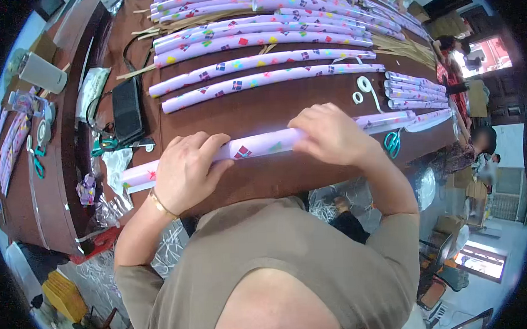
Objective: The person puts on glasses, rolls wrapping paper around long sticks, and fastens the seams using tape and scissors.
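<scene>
A long tube of lilac patterned wrapping paper [262, 144] lies along the near edge of the brown table. My left hand [190, 167] is wrapped over it left of centre, thumb on the near side. Farther right, my right hand [333, 135] grips the same roll from above, fingers curled round it. Beyond my right hand the paper continues toward the right. Teal-handled scissors [392, 143] lie just right of my right wrist. A white tape roll [364, 84] with a loose strip rests behind, beside a small white ring [357, 97].
Several matching rolls [259, 60] lie in rows across the back, with shorter ones [416, 91] stacked right. A black pouch [127, 110] and a green tool [105, 145] sit left. A white tumbler [43, 73] stands farther left. Another person [460, 147] is at the right.
</scene>
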Demonstrator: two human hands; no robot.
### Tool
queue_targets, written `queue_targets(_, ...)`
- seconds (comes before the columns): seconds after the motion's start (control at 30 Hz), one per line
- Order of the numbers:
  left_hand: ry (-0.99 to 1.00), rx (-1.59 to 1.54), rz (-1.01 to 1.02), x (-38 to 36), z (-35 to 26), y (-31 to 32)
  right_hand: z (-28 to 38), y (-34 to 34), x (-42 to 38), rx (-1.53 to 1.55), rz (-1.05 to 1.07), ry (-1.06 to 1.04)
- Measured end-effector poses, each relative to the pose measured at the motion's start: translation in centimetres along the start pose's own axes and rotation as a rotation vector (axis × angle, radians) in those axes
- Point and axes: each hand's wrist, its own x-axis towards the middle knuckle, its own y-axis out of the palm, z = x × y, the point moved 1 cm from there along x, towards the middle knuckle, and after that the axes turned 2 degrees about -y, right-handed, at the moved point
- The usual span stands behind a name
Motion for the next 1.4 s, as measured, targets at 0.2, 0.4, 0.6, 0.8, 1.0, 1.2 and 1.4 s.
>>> queue_targets(0.2, 0.121, 0.322, -0.216, 0.4, -1.8, -4.2, 1.0, -2.7, 1.5, -0.009, -0.074, 0.004)
queue_targets(0.4, 0.359, 0.13, -0.553, -0.2, -3.1, -4.4, 1.3, -12.7, 3.0, 0.177, -0.829, 0.172)
queue_targets(0.6, 0.526, -0.031, -0.536, 0.3, -4.9, -1.4, -2.7, -18.9, 1.4, 0.872, -1.072, -0.014)
queue_targets(0.8, 0.473, 0.151, -0.518, 0.2, -4.7, 0.0, -4.3, -9.5, 0.5, 1.495, -1.122, 0.06)
queue_targets(1.0, 0.112, 0.194, -0.329, 0.1, -2.0, 3.1, -3.8, 3.4, -2.2, 1.699, -1.139, 0.648)
queue_targets(1.2, -0.019, 0.091, -0.044, -1.5, 0.9, 8.2, -3.6, 10.0, -5.2, 1.816, -1.03, 0.851)
queue_targets(1.4, 0.069, 0.127, -0.049, -1.7, 1.9, 10.0, -3.5, 9.9, -9.6, 1.213, -0.215, 1.225)
